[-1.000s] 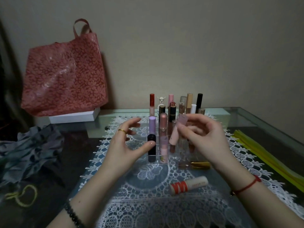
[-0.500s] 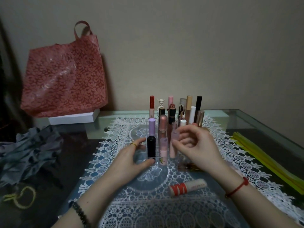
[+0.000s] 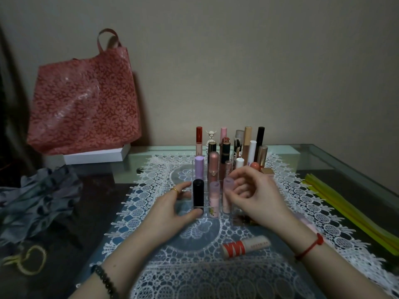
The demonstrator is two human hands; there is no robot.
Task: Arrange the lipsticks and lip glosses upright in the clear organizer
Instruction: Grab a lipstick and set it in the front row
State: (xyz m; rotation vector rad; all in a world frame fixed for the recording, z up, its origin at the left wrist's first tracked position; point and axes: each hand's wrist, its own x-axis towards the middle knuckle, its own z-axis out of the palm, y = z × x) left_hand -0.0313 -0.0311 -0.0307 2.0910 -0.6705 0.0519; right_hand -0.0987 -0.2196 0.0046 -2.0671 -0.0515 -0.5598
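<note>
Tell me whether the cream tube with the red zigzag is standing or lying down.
Lying down. The cream tube rests on its side on the lace mat, outside the clear organizer.

Above the organizer [image 3: 207, 216] the way down is open, with tall tubes [image 3: 212, 167] filling its back rows. The left hand [image 3: 170, 210] grips its left front corner. The right hand [image 3: 259, 199] crowds its right front, fingers curled just beside the front tubes. In front of it, lace [image 3: 194, 272] lies open between the hands as far as a striped tube [image 3: 246, 247]. Well left of it stand a bag [image 3: 84, 98], box [image 3: 95, 156] and cloth [image 3: 36, 203]; well right, yellow strips [image 3: 349, 212].
</note>
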